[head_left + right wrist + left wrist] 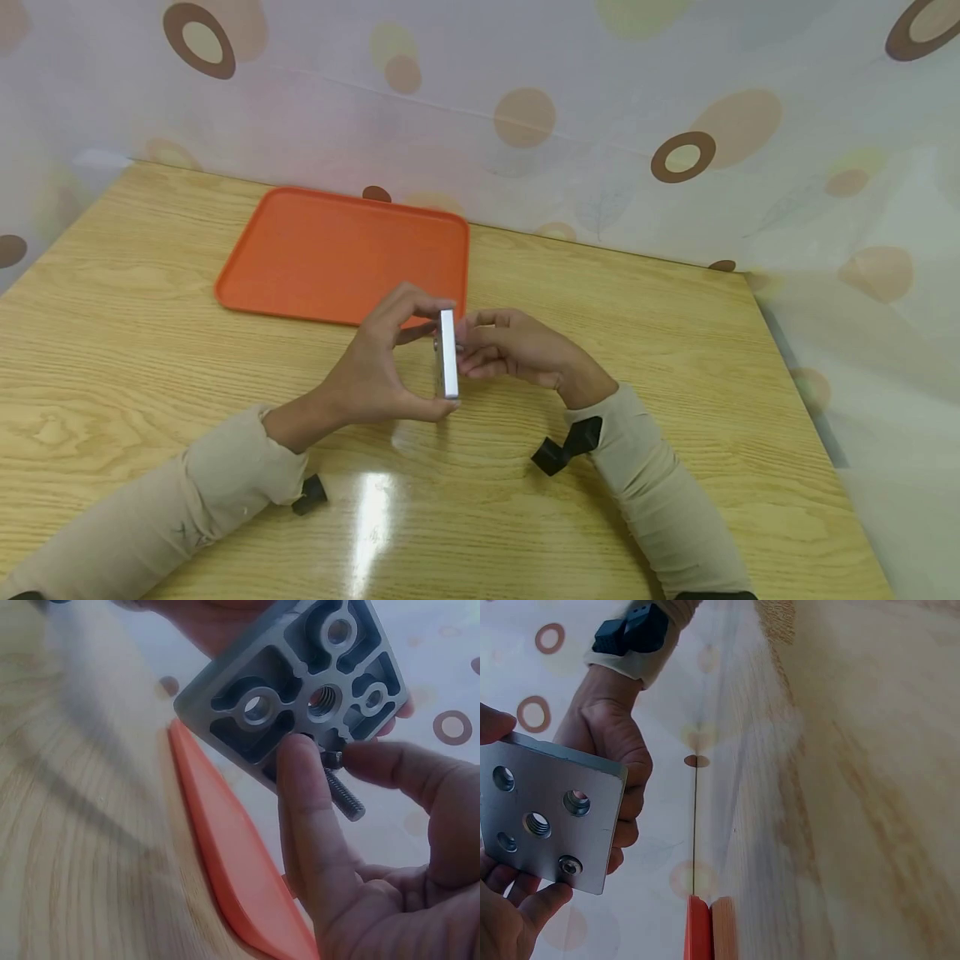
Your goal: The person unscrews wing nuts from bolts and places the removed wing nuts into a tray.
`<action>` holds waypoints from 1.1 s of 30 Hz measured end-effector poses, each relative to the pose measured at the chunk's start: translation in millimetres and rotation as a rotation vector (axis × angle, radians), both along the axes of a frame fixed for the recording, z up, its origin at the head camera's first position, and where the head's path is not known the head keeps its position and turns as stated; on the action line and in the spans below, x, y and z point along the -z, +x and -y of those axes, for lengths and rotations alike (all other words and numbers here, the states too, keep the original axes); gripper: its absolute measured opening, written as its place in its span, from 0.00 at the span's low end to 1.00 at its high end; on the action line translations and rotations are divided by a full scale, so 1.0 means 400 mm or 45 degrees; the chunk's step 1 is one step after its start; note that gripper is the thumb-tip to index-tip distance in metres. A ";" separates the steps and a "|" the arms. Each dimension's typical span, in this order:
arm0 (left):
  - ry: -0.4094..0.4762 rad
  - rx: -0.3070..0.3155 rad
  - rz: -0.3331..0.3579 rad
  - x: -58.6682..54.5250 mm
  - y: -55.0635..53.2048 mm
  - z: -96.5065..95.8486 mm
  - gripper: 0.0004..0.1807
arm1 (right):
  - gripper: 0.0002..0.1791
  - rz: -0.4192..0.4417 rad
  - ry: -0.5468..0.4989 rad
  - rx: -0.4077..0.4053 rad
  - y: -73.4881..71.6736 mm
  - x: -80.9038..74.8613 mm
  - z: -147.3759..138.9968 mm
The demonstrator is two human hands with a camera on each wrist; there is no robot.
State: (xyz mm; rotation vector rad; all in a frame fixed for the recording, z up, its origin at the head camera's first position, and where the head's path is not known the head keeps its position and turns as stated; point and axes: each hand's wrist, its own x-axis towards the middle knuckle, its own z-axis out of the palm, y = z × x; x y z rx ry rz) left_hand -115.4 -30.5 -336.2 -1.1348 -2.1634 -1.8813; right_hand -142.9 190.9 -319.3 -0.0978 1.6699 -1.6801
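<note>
Upright above the table, a square metal plate (448, 354) is held by its edges in my left hand (371, 367), between thumb and fingers. The left wrist view shows the plate's flat face, with several round holes and a bolt head (571, 865) in one corner. From the ribbed face in the right wrist view, the threaded bolt shank (347, 799) sticks out. My right hand (528, 350) pinches a small nut (332, 760) on that bolt between thumb and finger, close to the plate. The fingertips partly cover the nut.
An orange tray (345, 250) lies on the wooden table (150, 333) behind my hands, near the back edge. A patterned curtain (465, 100) hangs behind the table. Black wrist-worn devices (567, 446) sit on the sleeves.
</note>
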 end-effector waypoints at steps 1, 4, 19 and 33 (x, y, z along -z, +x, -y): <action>-0.001 -0.001 -0.001 0.000 0.000 0.000 0.39 | 0.08 -0.003 -0.010 -0.007 0.000 0.001 -0.001; -0.002 -0.003 -0.002 0.000 0.001 -0.001 0.39 | 0.12 -0.010 -0.026 -0.020 -0.001 0.002 -0.004; -0.020 -0.013 0.006 -0.006 0.000 -0.002 0.40 | 0.13 -0.297 0.076 -0.127 -0.003 -0.002 -0.020; -0.014 0.007 -0.015 0.000 0.000 -0.001 0.41 | 0.24 -0.043 0.203 0.016 -0.006 -0.006 -0.008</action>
